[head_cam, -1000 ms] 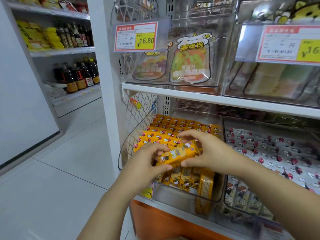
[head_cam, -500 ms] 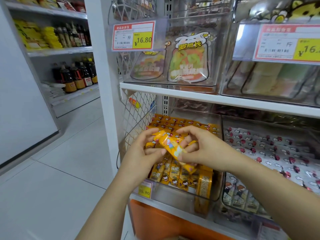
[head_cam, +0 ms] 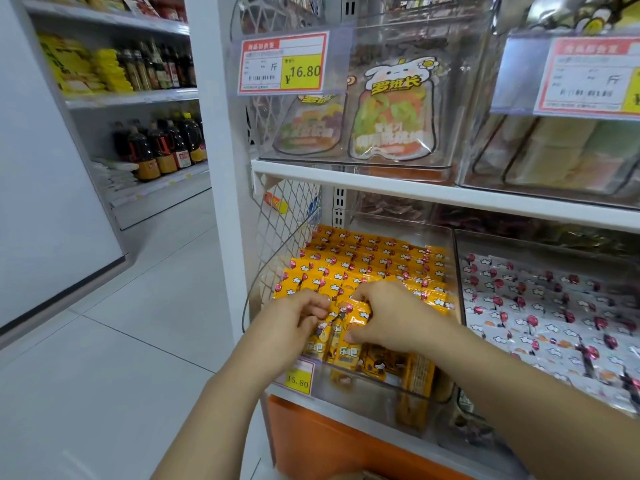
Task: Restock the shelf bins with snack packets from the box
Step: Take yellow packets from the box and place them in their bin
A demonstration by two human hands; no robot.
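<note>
The left hand (head_cam: 294,318) and the right hand (head_cam: 389,317) are both gripping small yellow-orange foil snack packets (head_cam: 356,317), with the fingers curled over the top edges. The thumb of the right hand is pressing on the front of one packet. The hands are just beside each other, and the gripped packets are standing nearly upright between them.

These packets are sitting in the front row of a clear plastic shelf bin (head_cam: 377,388). Behind them, more packets of the same kind are lying in overlapping rows that reach to the back of the bin. A small yellow price label (head_cam: 298,377) reading 15.80 is hanging at the front left corner of the bin.

The bin is standing at the left end of the lower shelf, just beside a white wire mesh side panel (head_cam: 277,237). On its right, a second clear bin is holding white packets with red marks (head_cam: 554,306). Above, a white shelf board (head_cam: 415,192) is carrying another clear bin with large transparent snack pouches (head_cam: 391,119) and a red and yellow price card (head_cam: 284,64) reading 16.80. Well apart on the left, dark sauce bottles (head_cam: 156,147) are standing on another shelf.
</note>
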